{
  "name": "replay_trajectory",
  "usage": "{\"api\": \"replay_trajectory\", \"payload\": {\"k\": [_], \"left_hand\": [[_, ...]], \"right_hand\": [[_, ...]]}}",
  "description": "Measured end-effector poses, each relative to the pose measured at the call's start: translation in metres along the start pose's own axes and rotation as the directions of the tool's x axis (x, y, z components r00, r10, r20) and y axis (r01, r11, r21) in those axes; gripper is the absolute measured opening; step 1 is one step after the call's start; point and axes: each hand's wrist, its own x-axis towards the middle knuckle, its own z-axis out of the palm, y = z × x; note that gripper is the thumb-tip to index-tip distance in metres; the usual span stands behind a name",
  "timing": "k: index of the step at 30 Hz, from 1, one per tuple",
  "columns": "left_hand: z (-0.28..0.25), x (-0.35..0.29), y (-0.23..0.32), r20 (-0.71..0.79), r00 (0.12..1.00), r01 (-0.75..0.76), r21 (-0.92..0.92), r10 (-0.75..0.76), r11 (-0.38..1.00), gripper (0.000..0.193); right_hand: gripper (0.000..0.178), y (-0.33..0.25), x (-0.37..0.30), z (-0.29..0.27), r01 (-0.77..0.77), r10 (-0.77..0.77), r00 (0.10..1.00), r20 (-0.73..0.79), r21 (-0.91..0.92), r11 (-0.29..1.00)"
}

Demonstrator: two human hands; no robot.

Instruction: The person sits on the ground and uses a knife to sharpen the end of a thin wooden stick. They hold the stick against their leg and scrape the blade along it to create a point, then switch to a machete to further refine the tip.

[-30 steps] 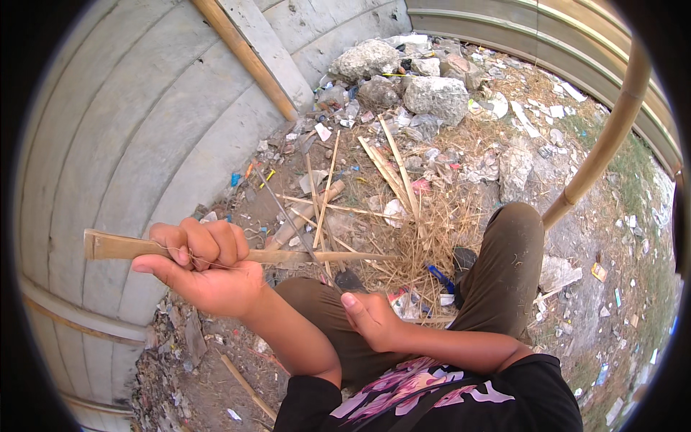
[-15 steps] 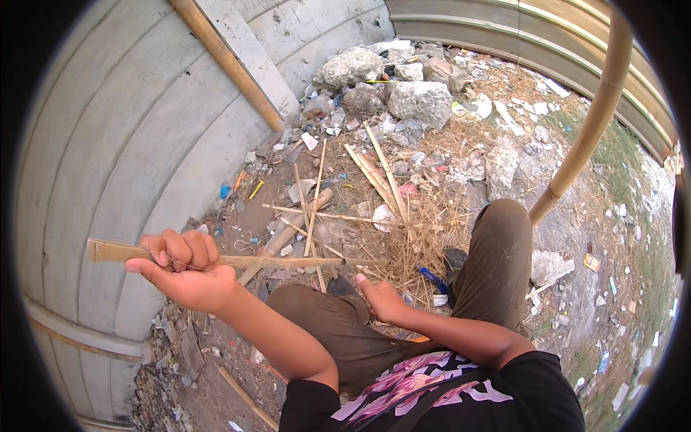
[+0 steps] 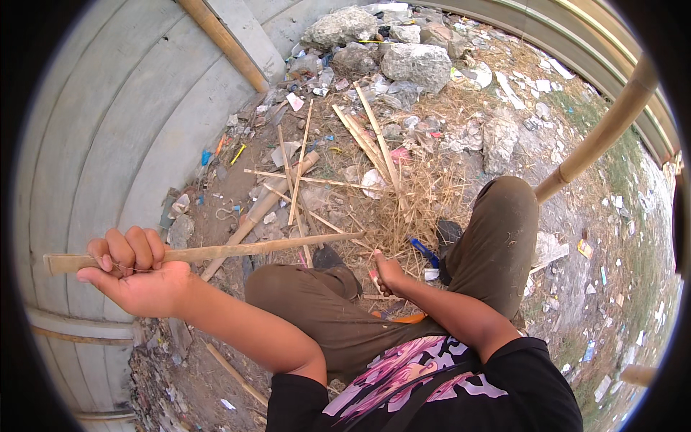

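Observation:
My left hand is closed around the thick end of a long bamboo strip, palm turned up. Thin fibres hang about its fingers. The strip reaches rightward over my left knee, and its narrow tip lies above and left of my right hand, apart from it. That right hand is closed on a knife with a reddish handle, low between my legs; its blade is hard to make out here. Below the tip and beyond lie pale bamboo shavings.
Several split bamboo strips and a thicker bamboo piece lie ahead. A blue-handled tool rests by my right foot. Rocks and litter cover the far ground. A concrete wall stands left; a bamboo pole slants at right.
My left hand has moved left and slightly down, drawing the strip along. The knife has come off the strip, and my right hand sits a little farther right. The view has shifted.

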Motion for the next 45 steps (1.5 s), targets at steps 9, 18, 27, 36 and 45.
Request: {"api": "replay_trajectory", "payload": {"k": [9,18,27,36,45], "left_hand": [[-0.002,0.002,0.002,0.197,0.978,0.09,-0.107,-0.068,0.99,0.038],[-0.007,0.005,0.0,0.19,0.977,-0.09,-0.036,0.095,0.995,0.034],[0.007,-0.002,0.003,0.27,0.962,0.11,-0.24,-0.043,0.965,0.034],[0.066,-0.044,0.004,0.168,0.986,-0.019,0.0,0.019,1.0,0.033],[0.077,-0.047,0.001,0.091,0.994,-0.075,0.09,0.066,0.993,0.037]], "right_hand": [[0.063,0.011,0.029,-0.012,-0.087,0.091,0.993,-0.074,0.053,0.995],[0.074,-0.019,0.005,0.005,0.155,-0.162,0.986,-0.026,-0.179,0.972],[0.08,-0.05,-0.052,0.017,0.418,-0.44,0.898,0.001,-0.315,0.852],[0.065,-0.113,-0.169,0.027,0.77,-0.709,0.563,0.425,0.041,0.637],[0.064,-0.123,-0.196,0.021,0.756,-0.697,0.582,0.419,0.038,0.654]]}}
